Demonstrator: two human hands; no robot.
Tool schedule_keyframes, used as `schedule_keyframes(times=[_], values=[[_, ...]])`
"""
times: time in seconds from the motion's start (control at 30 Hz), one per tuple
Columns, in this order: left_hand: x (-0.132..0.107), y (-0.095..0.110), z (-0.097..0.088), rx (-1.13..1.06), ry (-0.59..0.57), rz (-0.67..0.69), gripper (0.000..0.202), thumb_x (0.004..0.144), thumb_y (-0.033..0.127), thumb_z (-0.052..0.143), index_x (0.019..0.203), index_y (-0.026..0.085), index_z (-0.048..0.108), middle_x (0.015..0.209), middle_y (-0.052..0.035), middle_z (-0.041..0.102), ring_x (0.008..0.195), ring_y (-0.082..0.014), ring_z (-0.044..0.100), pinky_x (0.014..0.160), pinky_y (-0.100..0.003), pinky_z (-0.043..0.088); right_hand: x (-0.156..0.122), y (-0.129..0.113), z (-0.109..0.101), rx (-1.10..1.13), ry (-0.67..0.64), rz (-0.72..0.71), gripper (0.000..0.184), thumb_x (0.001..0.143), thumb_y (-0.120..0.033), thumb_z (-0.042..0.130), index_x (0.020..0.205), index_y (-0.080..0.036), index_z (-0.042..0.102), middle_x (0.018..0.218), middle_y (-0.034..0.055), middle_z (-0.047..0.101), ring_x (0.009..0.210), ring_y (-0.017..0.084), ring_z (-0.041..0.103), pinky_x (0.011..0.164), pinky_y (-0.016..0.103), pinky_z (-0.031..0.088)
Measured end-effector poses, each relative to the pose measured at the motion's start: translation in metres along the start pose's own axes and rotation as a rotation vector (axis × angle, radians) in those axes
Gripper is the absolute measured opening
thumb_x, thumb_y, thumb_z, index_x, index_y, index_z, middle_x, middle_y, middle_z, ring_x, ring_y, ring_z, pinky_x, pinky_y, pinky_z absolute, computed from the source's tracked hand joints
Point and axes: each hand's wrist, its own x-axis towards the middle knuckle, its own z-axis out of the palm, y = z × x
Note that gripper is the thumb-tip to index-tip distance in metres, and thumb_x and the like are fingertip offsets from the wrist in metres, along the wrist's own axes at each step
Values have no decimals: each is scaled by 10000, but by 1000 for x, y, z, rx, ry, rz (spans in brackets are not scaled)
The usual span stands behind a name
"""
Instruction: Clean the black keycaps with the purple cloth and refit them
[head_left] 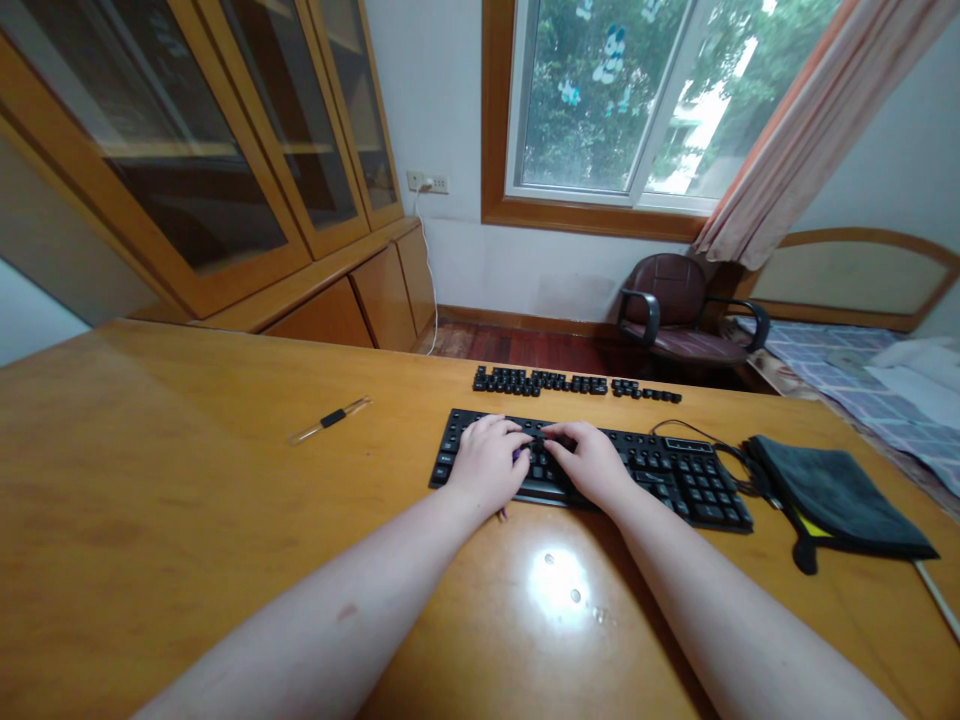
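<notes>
A black keyboard (694, 480) lies across the desk, with some keys missing along its upper rows. My left hand (487, 460) rests over its left part, fingers curled around a thin purple tool (516, 455); most of the tool is hidden under the palm. Just to the right, my right hand (592, 462) has its thumb and index finger closed together at a small black keycap (538, 442), between the two hands. Behind the keyboard, loose black keycaps (510, 380) stand in rows.
A clear tool with a black grip (332, 418) lies on the desk (187, 520) at left. To the right are the keyboard's cable (739, 462) and a dark grey cloth pouch (840, 490). Beyond the desk stand an office chair (671, 290) and a glass-door cabinet (300, 240).
</notes>
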Motion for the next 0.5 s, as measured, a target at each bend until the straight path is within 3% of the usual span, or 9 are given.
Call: schedule_keyframes(times=[0.5], values=[[0,0,0,-6,-20,26,251,787,255,543,981,288,698,1093,-31,645,1127,-257,467,996,-463,329,-1,-4,1,-49,4,-93,202,762,-250,595,931,-220,703,886,37,720,848,215,619,809,359,472]])
